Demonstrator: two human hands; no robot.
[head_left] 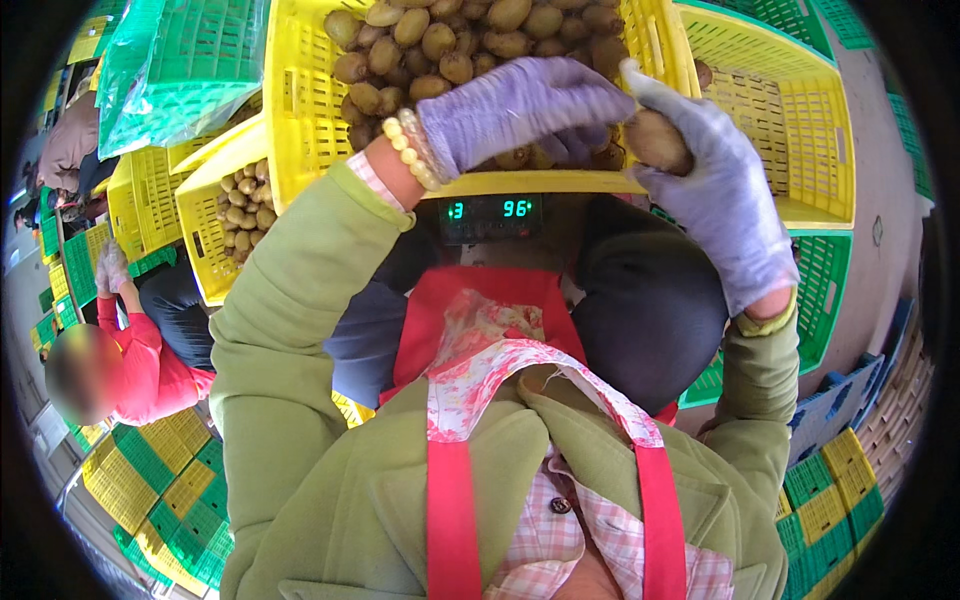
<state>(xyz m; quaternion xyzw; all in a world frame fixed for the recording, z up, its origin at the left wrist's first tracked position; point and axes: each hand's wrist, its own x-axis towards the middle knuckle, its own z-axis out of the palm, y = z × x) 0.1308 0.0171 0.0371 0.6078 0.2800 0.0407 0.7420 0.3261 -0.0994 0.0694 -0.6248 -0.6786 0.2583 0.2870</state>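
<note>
Stacked yellow and green crates (pixel 150 470) are crowding this packing floor, with a co-worker in red (pixel 140 370) sitting off left. Up front, a yellow crate (pixel 300 110) of kiwis is sitting over a scale readout (pixel 490 212). Right hand (pixel 715 190) is gripping one kiwi (pixel 655 140), long axis tilted, right at the crate's near rim. Left hand (pixel 520 110) is curling over the pile just beside it, grip unclear.

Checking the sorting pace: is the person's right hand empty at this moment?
No, the gloved right hand grips a brown kiwifruit over the near rim of the yellow crate full of kiwifruit.
</note>
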